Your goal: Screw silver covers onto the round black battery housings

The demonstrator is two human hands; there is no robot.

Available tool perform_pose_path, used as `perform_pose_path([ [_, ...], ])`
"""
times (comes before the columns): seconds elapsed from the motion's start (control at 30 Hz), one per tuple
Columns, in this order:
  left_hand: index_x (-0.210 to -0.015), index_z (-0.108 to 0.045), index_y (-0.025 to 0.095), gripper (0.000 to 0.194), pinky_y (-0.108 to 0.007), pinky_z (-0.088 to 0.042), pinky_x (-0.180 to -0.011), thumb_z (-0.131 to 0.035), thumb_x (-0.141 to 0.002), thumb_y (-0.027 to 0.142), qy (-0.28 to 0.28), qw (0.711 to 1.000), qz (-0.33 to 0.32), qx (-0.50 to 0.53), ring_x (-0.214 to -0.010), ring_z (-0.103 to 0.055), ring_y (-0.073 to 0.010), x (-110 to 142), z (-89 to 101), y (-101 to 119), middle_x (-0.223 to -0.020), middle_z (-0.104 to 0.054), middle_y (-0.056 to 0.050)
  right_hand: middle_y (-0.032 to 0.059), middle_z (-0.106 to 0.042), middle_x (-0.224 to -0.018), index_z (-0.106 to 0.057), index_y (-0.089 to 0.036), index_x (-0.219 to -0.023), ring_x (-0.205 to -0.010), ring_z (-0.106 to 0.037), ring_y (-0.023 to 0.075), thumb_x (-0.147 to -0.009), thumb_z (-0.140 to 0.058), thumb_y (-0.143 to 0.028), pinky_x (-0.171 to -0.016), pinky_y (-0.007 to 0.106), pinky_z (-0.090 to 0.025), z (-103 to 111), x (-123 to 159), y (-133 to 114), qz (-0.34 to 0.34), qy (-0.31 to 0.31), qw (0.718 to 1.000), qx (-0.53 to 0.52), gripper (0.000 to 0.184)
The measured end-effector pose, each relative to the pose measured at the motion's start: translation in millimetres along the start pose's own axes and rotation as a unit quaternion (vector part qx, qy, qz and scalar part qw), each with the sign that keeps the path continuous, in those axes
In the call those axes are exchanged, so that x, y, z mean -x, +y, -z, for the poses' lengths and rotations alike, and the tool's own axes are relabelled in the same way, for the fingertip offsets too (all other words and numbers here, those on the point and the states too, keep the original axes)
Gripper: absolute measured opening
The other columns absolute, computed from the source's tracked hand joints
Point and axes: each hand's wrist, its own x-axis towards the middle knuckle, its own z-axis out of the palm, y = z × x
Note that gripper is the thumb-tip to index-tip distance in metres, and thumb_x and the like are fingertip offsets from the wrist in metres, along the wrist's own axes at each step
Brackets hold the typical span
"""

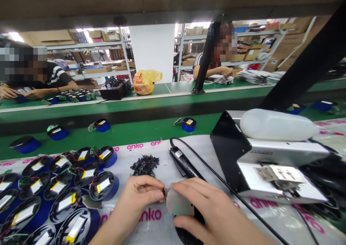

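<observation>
At lower centre of the frame, the left hand (143, 194) pinches a small dark piece (163, 193) between thumb and fingertips; its grip is narrow. The right hand (209, 205) holds a pale disc (177, 203), thumb below and fingers above; its grip is spread to the disc's width. A black body (186, 234) shows beneath; whether it is joined to the disc cannot be told.

The disc is apparently held beside the piece so both edges stay in view. The pile of small black pieces (144, 164) lies just beyond the left hand, presumably for short reach. A black handheld tool (186, 165) lies beyond the right hand, seemingly for ready access. Blue-sided housings (115, 187) stand grouped at lower left, open sides up, which leaves their contents visible. A printed sheet (123, 169) covers this part of the bench (140, 127).

Both forearms enter from the bottom edge and converge, the right hand arched, palm down.
</observation>
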Motion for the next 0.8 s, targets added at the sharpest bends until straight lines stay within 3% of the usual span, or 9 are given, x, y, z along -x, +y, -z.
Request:
perform_pose_path([
  [0.27, -0.075, -0.082, 0.016, 0.024, -0.021, -0.049, -0.061, -0.086, -0.073, 0.040, -0.027, 0.999, -0.008, -0.045, -0.060, -0.063, -0.0121, 1.2, -0.3, -1.5, -0.063, -0.073, -0.003, -0.0005, -0.074, -0.119, -0.065, -0.028, -0.125, -0.106, -0.070, 0.0196, -0.077, -0.083, -0.020, -0.095, 0.029, -0.058, -2.7, 2.5, -0.3, 0.009, 0.008, 1.000, 0.001, 0.051],
  [0.37, -0.072, -0.078, 0.016, 0.030, -0.021, -0.048, -0.061, -0.082, -0.077, 0.044, -0.014, 0.999, -0.003, -0.048, -0.059, -0.061, -0.0119, 3.2, -4.5, -3.8, -0.063, -0.071, -0.002, 0.0014, -0.074, -0.119, -0.063, -0.025, -0.126, -0.105, -0.071, 0.0211, -0.080, -0.080, -0.021, -0.093, 0.033, -0.060, -8.3, 3.8, 1.8, 0.032, 0.011, 0.999, 0.032, 0.049],
  [0.53, -0.064, -0.069, 0.015, 0.039, -0.019, -0.041, -0.055, -0.080, -0.077, 0.050, 0.048, 0.997, 0.002, -0.057, -0.054, -0.053, -0.0098, 9.4, -14.6, -4.8, -0.056, -0.063, 0.002, 0.0095, -0.076, -0.115, -0.063, -0.016, -0.124, -0.100, -0.073, 0.0278, -0.086, -0.074, -0.027, -0.082, 0.041, -0.065, -19.0, 4.9, 3.7, 0.082, 0.076, 0.985, 0.131, 0.042],
  [0.63, -0.062, -0.065, 0.016, 0.041, -0.019, -0.040, -0.055, -0.080, -0.075, 0.052, 0.075, 0.995, 0.003, -0.068, -0.055, -0.051, -0.0099, 12.7, -19.9, -5.8, -0.057, -0.061, 0.002, 0.0113, -0.077, -0.108, -0.064, -0.014, -0.120, -0.095, -0.075, 0.0263, -0.097, -0.058, -0.028, -0.079, 0.040, -0.065, -26.0, 3.8, 1.5, 0.099, 0.115, 0.975, 0.164, 0.028],
  [0.73, -0.062, -0.064, 0.017, 0.042, -0.019, -0.038, -0.051, -0.078, -0.076, 0.053, 0.084, 0.993, 0.002, -0.080, -0.053, -0.048, -0.0103, 13.7, -22.8, -5.4, -0.057, -0.059, 0.002, 0.0122, -0.078, -0.105, -0.064, -0.013, -0.118, -0.093, -0.075, 0.0249, -0.102, -0.045, -0.027, -0.080, 0.037, -0.064, -32.4, 3.4, -0.2, 0.106, 0.140, 0.968, 0.179, 0.028],
  [0.8, -0.065, -0.067, 0.018, 0.038, -0.021, -0.043, -0.055, -0.074, -0.080, 0.052, 0.069, 0.992, -0.018, -0.107, -0.058, -0.051, -0.0127, 13.7, -22.4, -1.7, -0.061, -0.060, 0.001, 0.0128, -0.077, -0.108, -0.062, -0.013, -0.123, -0.095, -0.075, 0.0252, -0.101, -0.047, -0.026, -0.081, 0.037, -0.064, -32.7, 3.9, 0.4, 0.102, 0.132, 0.971, 0.173, 0.030],
])
